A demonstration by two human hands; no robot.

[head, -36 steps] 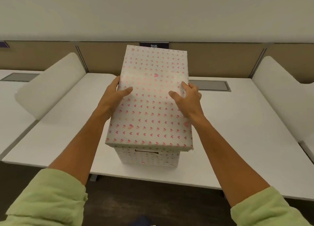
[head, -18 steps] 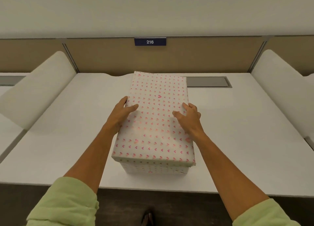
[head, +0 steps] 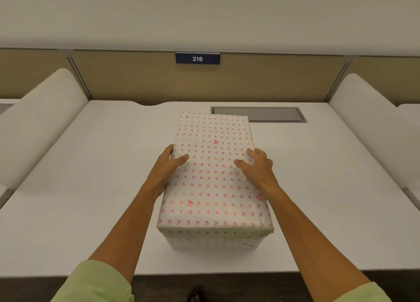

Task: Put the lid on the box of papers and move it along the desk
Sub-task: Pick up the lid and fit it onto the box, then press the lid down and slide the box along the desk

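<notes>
White worktop [head: 91, 188] fills the view, backed by a tan partition [head: 136, 79] that carries a dark blue plate [head: 197, 58] reading "216" at 12 o'clock. A grey recessed panel [head: 268, 114] sits in the worktop at 1 o'clock, just behind the box [head: 211, 241]. The box stands at centre, wrapped in white paper with pink hearts, and its lid [head: 213, 176] is seated on top. The left hand [head: 167, 167] grips the lid's 9 o'clock edge, thumb on top. The right hand [head: 259, 167] grips the 3 o'clock edge likewise. Pale green sleeves [head: 95, 283] show at 6 o'clock.
</notes>
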